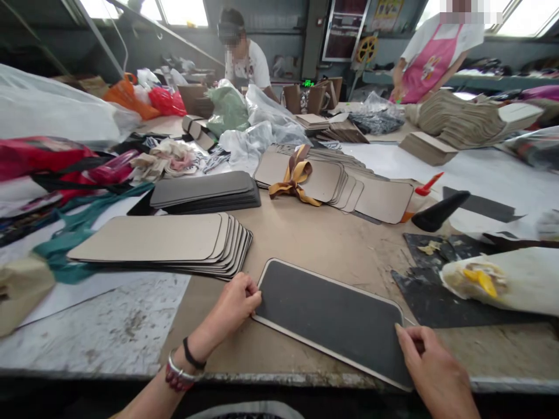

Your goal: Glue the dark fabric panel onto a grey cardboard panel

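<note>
A dark grey sheet laid on a rounded cardboard panel lies flat near the table's front edge. My left hand is closed, its fingers pinching the panel's left end. My right hand presses with curled fingers on the panel's right end, thumb on the dark sheet. A stack of bare cardboard panels sits just left of my left hand. Behind it lies a stack of dark grey sheets.
A glue-smeared brush on a pale wrapper lies at right on black sheets. A black cone and an orange-tipped bottle stand beyond. More cardboard panels with a gold ribbon lie mid-table. Two people work at the far side.
</note>
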A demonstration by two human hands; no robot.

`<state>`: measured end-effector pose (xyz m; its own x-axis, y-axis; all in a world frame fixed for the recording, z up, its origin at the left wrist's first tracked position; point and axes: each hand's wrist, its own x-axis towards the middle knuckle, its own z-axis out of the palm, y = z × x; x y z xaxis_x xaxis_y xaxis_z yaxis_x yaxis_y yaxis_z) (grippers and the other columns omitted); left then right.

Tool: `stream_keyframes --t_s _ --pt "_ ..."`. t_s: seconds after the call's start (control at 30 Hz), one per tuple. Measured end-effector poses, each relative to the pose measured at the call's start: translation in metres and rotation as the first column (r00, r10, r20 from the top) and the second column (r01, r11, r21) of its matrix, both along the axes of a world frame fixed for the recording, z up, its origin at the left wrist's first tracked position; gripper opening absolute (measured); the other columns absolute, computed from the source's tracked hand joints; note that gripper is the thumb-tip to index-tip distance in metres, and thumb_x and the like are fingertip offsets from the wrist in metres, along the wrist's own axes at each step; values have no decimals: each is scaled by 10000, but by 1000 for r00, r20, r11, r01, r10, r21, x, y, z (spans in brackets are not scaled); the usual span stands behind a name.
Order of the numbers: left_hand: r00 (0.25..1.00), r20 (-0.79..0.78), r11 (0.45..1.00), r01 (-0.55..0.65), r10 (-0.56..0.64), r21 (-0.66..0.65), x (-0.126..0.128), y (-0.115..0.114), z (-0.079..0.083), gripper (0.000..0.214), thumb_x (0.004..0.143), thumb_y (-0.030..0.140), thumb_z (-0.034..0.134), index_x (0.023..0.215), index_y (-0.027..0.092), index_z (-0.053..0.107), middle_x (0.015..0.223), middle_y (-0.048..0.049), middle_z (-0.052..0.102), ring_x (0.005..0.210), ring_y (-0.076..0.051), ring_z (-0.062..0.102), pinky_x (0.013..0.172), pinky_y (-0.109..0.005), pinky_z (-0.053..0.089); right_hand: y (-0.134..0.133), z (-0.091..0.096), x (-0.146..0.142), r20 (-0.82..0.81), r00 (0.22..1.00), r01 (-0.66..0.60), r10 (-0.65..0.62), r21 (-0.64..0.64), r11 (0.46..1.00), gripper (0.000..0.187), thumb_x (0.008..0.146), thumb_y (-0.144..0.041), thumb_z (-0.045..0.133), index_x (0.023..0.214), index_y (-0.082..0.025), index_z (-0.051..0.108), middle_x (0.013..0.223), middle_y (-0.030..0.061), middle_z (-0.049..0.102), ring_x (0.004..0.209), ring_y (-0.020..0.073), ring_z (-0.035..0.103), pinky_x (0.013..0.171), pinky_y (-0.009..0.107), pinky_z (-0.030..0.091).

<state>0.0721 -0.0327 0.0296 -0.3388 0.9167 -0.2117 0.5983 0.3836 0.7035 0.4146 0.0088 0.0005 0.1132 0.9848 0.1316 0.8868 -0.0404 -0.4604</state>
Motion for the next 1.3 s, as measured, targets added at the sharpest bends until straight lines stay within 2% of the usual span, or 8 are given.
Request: stream_keyframes --t_s 0.13,0.27,0.4,0.53,0.77,0.93,1.1,1.3 --pt "999 -31 1000 21 -21 19 0 0 1 106 609 192 459 512 203 417 606 24 458 557 -122 488 535 -235 384 -1 3 -3 5 1000 -11 11 38 999 394 737 -611 351 602 -256 456 554 52 559 517 233 548 513 340 399" --pt "995 -75 996 74 -71 45 -3 -2 0 161 611 312 474 490 216 430 579 9 471 587 -163 492 575 -279 387 -4 9 -9 -20 999 -28 29 65 998 375 789 -569 332 620 -252 437 572 47 552 531 214 540 541 327 404" --pt "990 -80 993 114 -113 3 -10 -1 -10 263 607 461 446 513 217 480 577 -1 498 539 -173 511 548 -296 400 -6 9 -12 -27 999 -33 35 71 997 337 833 -507 314 631 -252 399 602 45 553 579 211 544 584 324 402" --pt "987 -94 991 130 -133 -44 -13 0 -14 306 595 508 429 534 217 503 578 -9 525 524 -178 529 547 -302 405 -6 8 -13 -13 1000 -14 15 78 997 300 849 -454 314 636 -251 375 622 47 548 600 213 541 596 323 395" --pt "974 -171 989 143 -149 -48 -8 1 -1 316 581 519 413 493 226 491 560 -21 538 542 -181 521 553 -293 395 -6 8 -13 8 999 -32 32 69 997 227 840 -358 366 642 -249 357 614 29 523 592 201 521 601 319 397" --pt "969 -199 988 137 -148 -68 -7 2 1 313 574 517 408 513 224 500 580 -23 537 556 -179 511 555 -288 393 -4 13 -14 128 990 -66 63 20 998 173 803 -275 413 661 -251 317 665 33 500 659 204 518 617 303 385" --pt "952 -251 984 157 -174 -85 -5 3 5 297 575 504 401 504 226 478 590 -26 529 576 -181 510 570 -290 390 1 18 -10 99 987 -119 126 -70 990 192 799 -302 398 644 -255 296 641 17 475 642 196 501 620 297 372" --pt "952 -250 985 169 -175 -43 -5 3 2 251 600 453 392 504 229 452 602 -29 490 590 -182 489 591 -297 374 2 18 -9 51 994 -93 96 -67 993 193 770 -369 364 623 -260 302 605 12 465 591 187 480 590 299 362"
